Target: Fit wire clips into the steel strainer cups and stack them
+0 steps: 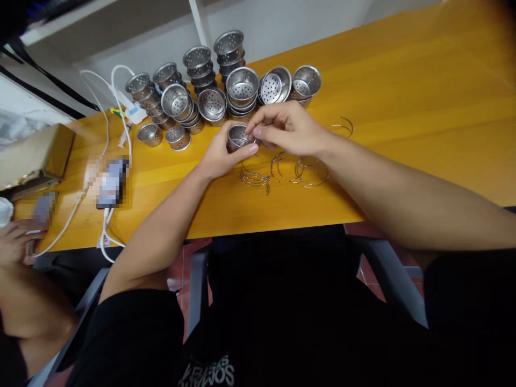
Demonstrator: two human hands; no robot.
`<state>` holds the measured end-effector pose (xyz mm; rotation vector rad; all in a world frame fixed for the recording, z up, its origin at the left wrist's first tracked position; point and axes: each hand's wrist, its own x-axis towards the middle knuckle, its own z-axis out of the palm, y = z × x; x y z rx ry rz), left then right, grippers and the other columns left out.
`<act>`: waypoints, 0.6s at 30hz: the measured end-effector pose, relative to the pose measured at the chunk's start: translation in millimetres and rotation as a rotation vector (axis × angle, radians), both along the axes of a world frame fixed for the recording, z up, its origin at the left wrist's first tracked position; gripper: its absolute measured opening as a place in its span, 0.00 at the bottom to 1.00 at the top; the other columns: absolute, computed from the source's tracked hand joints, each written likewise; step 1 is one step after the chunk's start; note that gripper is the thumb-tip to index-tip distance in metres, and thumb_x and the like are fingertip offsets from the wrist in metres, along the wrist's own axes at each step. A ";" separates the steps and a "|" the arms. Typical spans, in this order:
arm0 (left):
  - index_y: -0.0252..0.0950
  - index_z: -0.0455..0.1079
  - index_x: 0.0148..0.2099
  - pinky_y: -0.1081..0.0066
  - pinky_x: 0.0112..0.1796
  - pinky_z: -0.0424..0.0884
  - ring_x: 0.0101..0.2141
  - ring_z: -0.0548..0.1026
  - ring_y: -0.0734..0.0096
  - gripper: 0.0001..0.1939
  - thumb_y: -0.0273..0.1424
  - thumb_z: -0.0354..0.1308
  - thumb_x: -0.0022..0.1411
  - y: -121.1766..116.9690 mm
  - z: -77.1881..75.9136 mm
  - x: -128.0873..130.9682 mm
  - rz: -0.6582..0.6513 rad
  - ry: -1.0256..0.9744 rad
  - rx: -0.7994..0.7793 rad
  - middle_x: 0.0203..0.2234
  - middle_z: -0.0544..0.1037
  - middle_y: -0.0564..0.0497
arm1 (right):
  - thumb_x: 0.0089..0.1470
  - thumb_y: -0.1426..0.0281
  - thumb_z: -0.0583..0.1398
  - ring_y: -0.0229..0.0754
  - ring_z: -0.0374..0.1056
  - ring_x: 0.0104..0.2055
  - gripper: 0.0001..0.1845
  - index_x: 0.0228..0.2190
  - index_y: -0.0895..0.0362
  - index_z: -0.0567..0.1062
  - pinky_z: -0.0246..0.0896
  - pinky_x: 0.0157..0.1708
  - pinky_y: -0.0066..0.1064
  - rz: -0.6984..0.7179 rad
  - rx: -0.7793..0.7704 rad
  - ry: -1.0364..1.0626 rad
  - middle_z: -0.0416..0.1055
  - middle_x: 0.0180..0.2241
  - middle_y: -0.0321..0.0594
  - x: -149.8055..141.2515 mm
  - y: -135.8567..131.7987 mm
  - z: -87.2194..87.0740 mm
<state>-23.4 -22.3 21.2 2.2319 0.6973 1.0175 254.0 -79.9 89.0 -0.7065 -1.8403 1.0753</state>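
Observation:
My left hand (221,153) is wrapped round a small perforated metal cup (237,137), its mouth tilted up toward me. At the cup's right rim, the thumb and fingers of my right hand (284,128) are pinched together. Whatever lies between those fingertips is too small to make out. Just below both hands, several thin curved wires (255,180) lie on the table, with more wire rings (310,174) under my right forearm. One further wire piece (350,126) rests beyond that forearm.
Stacks of perforated metal cups (197,59) stand along the back of the wooden table (387,80). To the left are a phone (113,183), white cables (108,123), a power strip (135,112) and a cardboard box (40,156). Another person's hand (14,242) is at far left.

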 end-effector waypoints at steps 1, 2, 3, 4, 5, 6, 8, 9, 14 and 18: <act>0.45 0.79 0.71 0.47 0.64 0.89 0.53 0.90 0.52 0.50 0.82 0.71 0.72 -1.0 3.1 -1.5 -0.010 -0.006 -0.012 0.56 0.88 0.45 | 0.66 0.29 0.83 0.45 0.69 0.30 0.36 0.47 0.46 0.87 0.69 0.29 0.39 0.054 -0.003 0.008 0.84 0.36 0.38 3.1 0.1 2.1; 0.45 0.79 0.71 0.48 0.63 0.90 0.53 0.90 0.53 0.50 0.82 0.70 0.73 -1.7 5.3 -2.7 -0.018 -0.009 -0.021 0.56 0.89 0.45 | 0.62 0.27 0.85 0.44 0.69 0.29 0.39 0.46 0.46 0.87 0.70 0.29 0.38 0.097 -0.010 0.014 0.84 0.36 0.37 5.6 0.4 3.7; 0.44 0.79 0.71 0.49 0.62 0.90 0.53 0.90 0.53 0.51 0.82 0.70 0.73 -1.9 6.4 -3.6 -0.025 -0.007 -0.025 0.56 0.89 0.44 | 0.60 0.26 0.86 0.44 0.70 0.29 0.40 0.45 0.46 0.86 0.72 0.29 0.37 0.126 -0.021 0.017 0.83 0.34 0.36 7.5 0.8 5.0; 0.44 0.78 0.72 0.49 0.62 0.90 0.53 0.90 0.53 0.52 0.82 0.71 0.73 -1.7 6.3 -4.0 -0.032 -0.005 -0.025 0.57 0.89 0.44 | 0.57 0.25 0.87 0.44 0.72 0.29 0.41 0.43 0.46 0.85 0.73 0.29 0.37 0.138 -0.034 0.021 0.82 0.33 0.34 8.7 1.1 5.8; 0.45 0.77 0.74 0.49 0.63 0.91 0.55 0.91 0.52 0.54 0.83 0.72 0.71 -1.2 5.2 -4.1 -0.036 -0.004 -0.021 0.59 0.88 0.43 | 0.56 0.25 0.87 0.45 0.73 0.29 0.42 0.42 0.45 0.84 0.75 0.29 0.38 0.137 -0.047 0.025 0.81 0.31 0.34 9.2 1.4 6.4; 0.45 0.75 0.76 0.48 0.64 0.91 0.57 0.91 0.50 0.56 0.83 0.74 0.68 -0.5 3.2 -3.8 -0.038 -0.002 -0.011 0.60 0.88 0.42 | 0.55 0.25 0.88 0.46 0.74 0.30 0.43 0.41 0.46 0.84 0.77 0.29 0.38 0.133 -0.057 0.029 0.79 0.30 0.33 9.1 1.7 6.6; 0.45 0.72 0.79 0.45 0.67 0.90 0.60 0.91 0.46 0.61 0.82 0.78 0.64 1.1 -1.6 -2.9 -0.035 0.004 0.023 0.64 0.86 0.41 | 0.54 0.25 0.89 0.46 0.77 0.30 0.43 0.40 0.46 0.84 0.79 0.30 0.38 0.123 -0.066 0.040 0.78 0.29 0.33 7.9 2.3 6.2; 0.45 0.70 0.79 0.43 0.68 0.89 0.62 0.90 0.44 0.62 0.82 0.79 0.64 1.7 -3.7 -2.5 -0.030 0.006 0.044 0.65 0.85 0.40 | 0.53 0.26 0.89 0.46 0.77 0.30 0.43 0.40 0.46 0.84 0.79 0.31 0.38 0.121 -0.067 0.046 0.79 0.28 0.33 7.3 2.6 5.7; 0.44 0.69 0.80 0.37 0.73 0.85 0.63 0.88 0.41 0.58 0.79 0.76 0.70 3.4 -6.7 -2.9 -0.004 0.041 0.103 0.65 0.82 0.39 | 0.56 0.28 0.90 0.44 0.75 0.29 0.42 0.40 0.48 0.84 0.76 0.31 0.38 0.144 -0.064 0.052 0.80 0.29 0.34 6.3 3.6 3.0; 0.46 0.68 0.81 0.39 0.72 0.86 0.63 0.87 0.43 0.54 0.75 0.78 0.72 5.2 -6.5 -5.3 -0.014 0.047 0.089 0.65 0.82 0.39 | 0.58 0.30 0.90 0.47 0.77 0.31 0.40 0.41 0.46 0.83 0.79 0.33 0.40 0.137 -0.078 0.036 0.80 0.30 0.33 6.1 2.4 2.5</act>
